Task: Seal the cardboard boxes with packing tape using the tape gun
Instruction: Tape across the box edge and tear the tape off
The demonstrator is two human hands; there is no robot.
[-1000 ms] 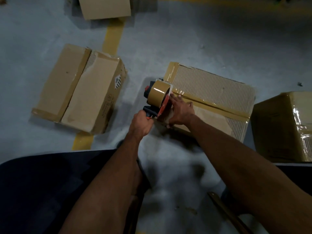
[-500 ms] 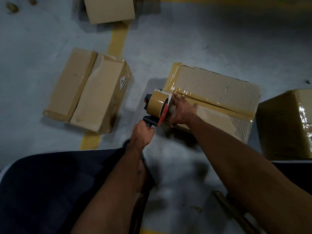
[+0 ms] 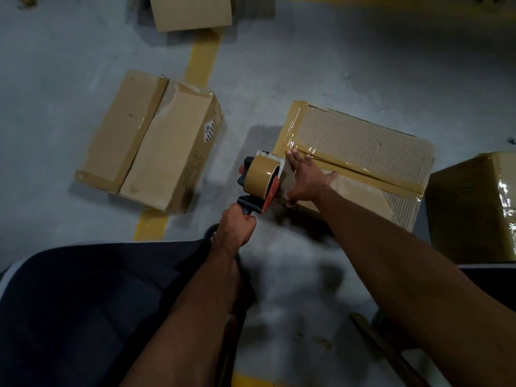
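A ribbed cardboard box (image 3: 363, 146) lies on the grey floor at the centre right, with brown tape along its centre seam and left edge. My left hand (image 3: 237, 227) grips the black handle of the tape gun (image 3: 259, 182), whose brown tape roll sits against the box's near left end. My right hand (image 3: 305, 177) lies flat with spread fingers on the box's left end, pressing the tape beside the roll.
Another taped box (image 3: 150, 141) lies to the left across a yellow floor line (image 3: 202, 60). A tape-wrapped box (image 3: 474, 205) stands at the right edge, and a box (image 3: 192, 11) sits at the top. A wooden strip (image 3: 385, 350) lies at lower right. My dark trouser leg fills the lower left.
My right hand has slid up along the box's left end and spread flat, reaching the centre seam. The tape gun stays at the box's end in my left hand.
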